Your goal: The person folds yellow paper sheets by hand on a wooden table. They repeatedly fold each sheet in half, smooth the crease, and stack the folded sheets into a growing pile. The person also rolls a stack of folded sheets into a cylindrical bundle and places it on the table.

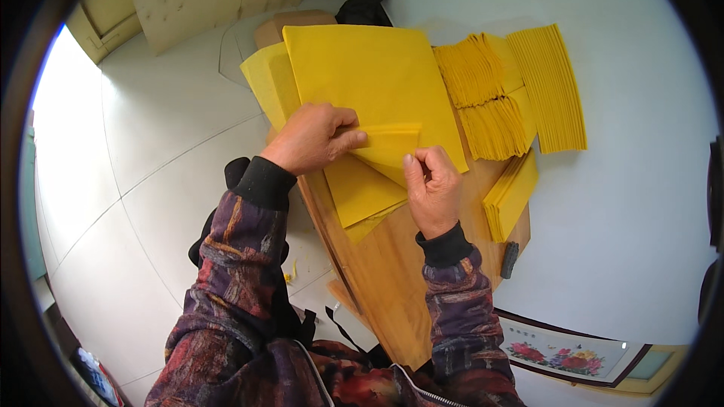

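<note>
A pile of large yellow sheets (pixel 377 68), made of something like thin cloth, lies on a wooden table (pixel 392 279). Near the pile's front edge, my left hand (pixel 320 134) is closed, with thumb and fingers pinching the edge of a folded yellow sheet (pixel 388 147). My right hand (pixel 435 190) is also closed, thumb against curled fingers, at the right end of that fold. The sheet's loose part slants up between both hands. Below them, another yellow sheet (pixel 362 196) hangs over the table's left edge. My palms and some fingertips are hidden.
Folded yellow bundles (pixel 475 71) stand at the right, with a long stack (pixel 549 90) beside them and a smaller stack (pixel 513 196) nearer me. A dark grey block (pixel 510 260) sits by the table's right edge. Behind are a cardboard box (pixel 294 24) and black bag (pixel 362 9).
</note>
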Demonstrator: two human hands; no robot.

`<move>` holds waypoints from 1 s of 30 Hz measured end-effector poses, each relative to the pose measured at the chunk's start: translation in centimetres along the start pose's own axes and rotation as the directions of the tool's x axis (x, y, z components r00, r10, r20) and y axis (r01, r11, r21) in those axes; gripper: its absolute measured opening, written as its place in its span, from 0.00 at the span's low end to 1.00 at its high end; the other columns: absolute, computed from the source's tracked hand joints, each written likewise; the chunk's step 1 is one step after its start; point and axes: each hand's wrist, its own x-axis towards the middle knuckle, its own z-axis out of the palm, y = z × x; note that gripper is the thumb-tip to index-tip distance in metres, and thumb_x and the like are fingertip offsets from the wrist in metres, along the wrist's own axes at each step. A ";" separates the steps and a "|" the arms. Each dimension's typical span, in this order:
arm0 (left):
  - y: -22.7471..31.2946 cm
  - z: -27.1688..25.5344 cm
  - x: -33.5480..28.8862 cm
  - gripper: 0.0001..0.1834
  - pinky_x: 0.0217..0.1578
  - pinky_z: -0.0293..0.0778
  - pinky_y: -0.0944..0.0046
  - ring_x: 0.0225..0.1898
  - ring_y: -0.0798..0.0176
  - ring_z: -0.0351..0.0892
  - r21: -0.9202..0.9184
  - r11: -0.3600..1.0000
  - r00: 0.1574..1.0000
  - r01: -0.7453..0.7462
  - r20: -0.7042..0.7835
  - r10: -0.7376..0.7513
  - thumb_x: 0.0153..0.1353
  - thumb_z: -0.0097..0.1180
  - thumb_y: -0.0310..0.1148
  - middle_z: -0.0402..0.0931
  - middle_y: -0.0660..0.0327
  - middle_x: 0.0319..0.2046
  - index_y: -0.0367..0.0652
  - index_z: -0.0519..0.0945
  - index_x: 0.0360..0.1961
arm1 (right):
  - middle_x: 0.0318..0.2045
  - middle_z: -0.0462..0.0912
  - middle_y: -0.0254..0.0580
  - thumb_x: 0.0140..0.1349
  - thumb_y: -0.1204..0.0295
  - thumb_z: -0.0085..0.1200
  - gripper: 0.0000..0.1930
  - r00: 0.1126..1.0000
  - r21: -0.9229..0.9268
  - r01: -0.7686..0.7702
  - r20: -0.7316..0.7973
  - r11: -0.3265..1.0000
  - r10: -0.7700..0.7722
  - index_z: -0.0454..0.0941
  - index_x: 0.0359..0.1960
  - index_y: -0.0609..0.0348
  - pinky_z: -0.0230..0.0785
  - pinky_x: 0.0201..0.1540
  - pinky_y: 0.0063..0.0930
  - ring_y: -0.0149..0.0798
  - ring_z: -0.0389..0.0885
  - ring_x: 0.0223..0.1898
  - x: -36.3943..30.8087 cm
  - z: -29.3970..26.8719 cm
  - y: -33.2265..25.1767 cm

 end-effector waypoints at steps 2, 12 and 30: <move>0.0 -0.2 -0.2 0.16 0.28 0.69 0.54 0.27 0.43 0.74 -0.027 0.999 0.999 -0.041 0.002 0.041 0.56 0.62 0.39 0.74 0.46 0.24 0.34 0.77 0.30 | 0.24 0.72 0.43 0.59 0.78 0.56 0.05 0.997 -0.067 0.054 -0.055 0.996 -0.058 0.73 0.29 0.63 0.66 0.28 0.31 0.42 0.73 0.25 0.5 0.2 0.3; -0.6 0.1 -0.2 0.11 0.36 0.71 0.56 0.35 0.44 0.75 0.105 0.991 0.997 -0.083 0.007 0.083 0.48 0.61 0.25 0.75 0.46 0.29 0.34 0.77 0.34 | 0.45 0.74 0.51 0.53 0.75 0.62 0.22 0.996 0.005 -0.071 -0.046 0.997 0.071 0.70 0.49 0.66 0.67 0.52 0.36 0.49 0.73 0.50 -0.1 0.2 1.6; 3.0 0.0 -0.5 0.21 0.57 0.61 0.56 0.55 0.54 0.72 0.584 0.741 0.799 -0.331 -0.245 0.549 0.42 0.59 0.18 0.79 0.61 0.43 0.46 0.78 0.41 | 0.29 0.77 0.40 0.45 0.80 0.61 0.11 0.958 -0.225 0.263 -0.056 0.938 -0.282 0.72 0.29 0.57 0.69 0.34 0.32 0.48 0.77 0.32 -3.3 -9.7 -1.1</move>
